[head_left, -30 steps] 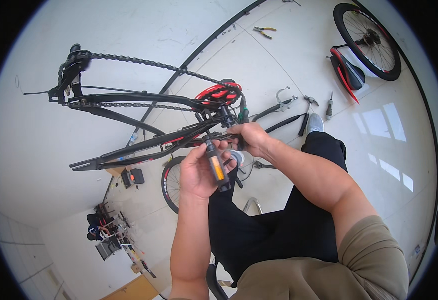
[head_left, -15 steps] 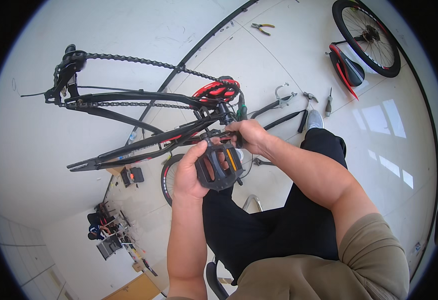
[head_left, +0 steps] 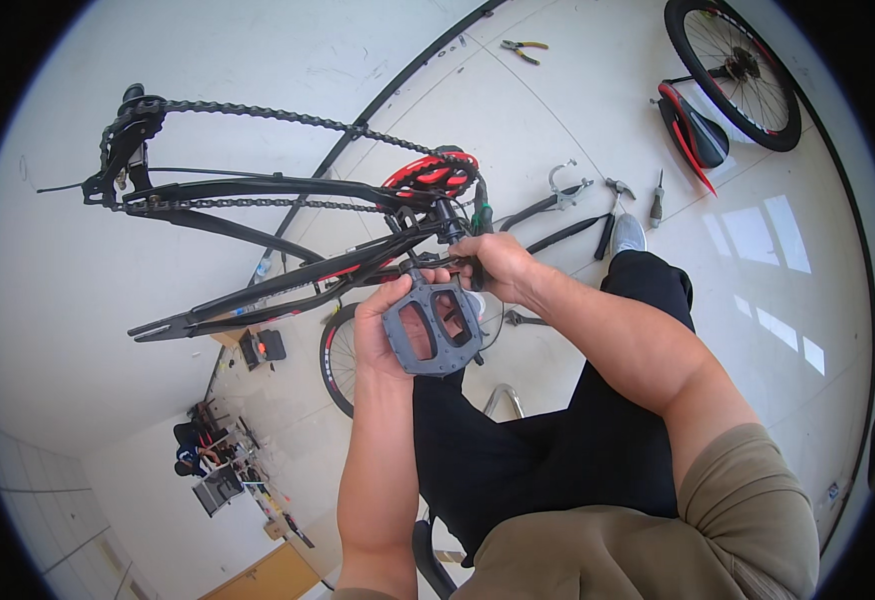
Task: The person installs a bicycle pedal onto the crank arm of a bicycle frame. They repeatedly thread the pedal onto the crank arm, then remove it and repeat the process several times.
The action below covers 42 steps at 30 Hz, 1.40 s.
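A grey-black platform pedal [head_left: 420,372] sits in my left hand [head_left: 373,325], with the thumb on its near side and fingers behind it. Its broad face with two openings is toward me, and its axle end meets the bicycle's crank area. My right hand [head_left: 503,265] is closed beside it, fingers curled at a black part next to the bottom bracket [head_left: 448,220]; what exactly it grips is partly hidden. The black bicycle frame [head_left: 288,285] stretches leftward, with a red chainring guard [head_left: 428,172] and a chain [head_left: 258,112] running to the rear derailleur [head_left: 128,150].
On the tiled floor lie pliers [head_left: 525,50], a hammer [head_left: 613,215], a screwdriver [head_left: 658,200] and a wrench [head_left: 523,319]. A saddle [head_left: 693,135] leans by a loose wheel [head_left: 738,75] at far right. Another wheel [head_left: 336,360] is under the frame. A person [head_left: 193,455] works at far left.
The pedal has turned in my left hand: its orange reflector edge showed before, and now its flat face does. My right hand has stayed nearly in place.
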{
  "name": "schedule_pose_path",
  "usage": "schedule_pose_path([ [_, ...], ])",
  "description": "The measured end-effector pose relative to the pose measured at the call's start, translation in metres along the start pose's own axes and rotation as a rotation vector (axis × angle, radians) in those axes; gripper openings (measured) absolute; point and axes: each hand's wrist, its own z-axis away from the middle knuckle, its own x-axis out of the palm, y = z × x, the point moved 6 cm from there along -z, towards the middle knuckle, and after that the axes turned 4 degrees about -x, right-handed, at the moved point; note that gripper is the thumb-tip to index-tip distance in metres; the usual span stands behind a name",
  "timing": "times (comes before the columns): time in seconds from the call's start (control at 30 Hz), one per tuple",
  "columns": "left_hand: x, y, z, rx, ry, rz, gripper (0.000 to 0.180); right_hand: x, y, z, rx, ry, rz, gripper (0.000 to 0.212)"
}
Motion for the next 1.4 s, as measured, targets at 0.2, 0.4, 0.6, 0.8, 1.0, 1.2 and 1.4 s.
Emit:
schedule_pose_path([
  [0.2, 0.006, 0.0, -0.003, 0.012, -0.008, -0.013, 0.031, -0.001, 0.001, -0.002, 0.002, 0.004, -0.004, 0.013],
  [0.4, 0.015, -0.005, 0.007, 0.102, 0.169, -0.063, 0.042, -0.001, 0.001, -0.002, 0.002, -0.007, -0.016, 0.013],
  [0.6, 0.032, -0.007, 0.009, 0.074, 0.073, -0.034, 0.049, 0.0, 0.0, 0.0, -0.005, -0.008, -0.002, 0.011],
  [0.8, 0.013, -0.002, 0.007, 0.069, 0.129, -0.067, 0.045, 0.002, 0.0, 0.003, 0.011, -0.002, -0.044, 0.011],
  [1.0, 0.01, -0.002, 0.002, 0.033, 0.103, -0.04, 0.04, -0.001, 0.003, -0.005, 0.004, -0.03, -0.044, 0.012],
  [1.2, 0.002, 0.001, -0.001, -0.045, 0.017, 0.086, 0.034, 0.0, 0.004, -0.005, 0.014, -0.018, -0.024, 0.013],
  [1.4, 0.009, 0.002, 0.001, 0.049, 0.121, -0.068, 0.033, 0.0, 0.003, -0.002, 0.024, -0.01, -0.019, 0.013],
])
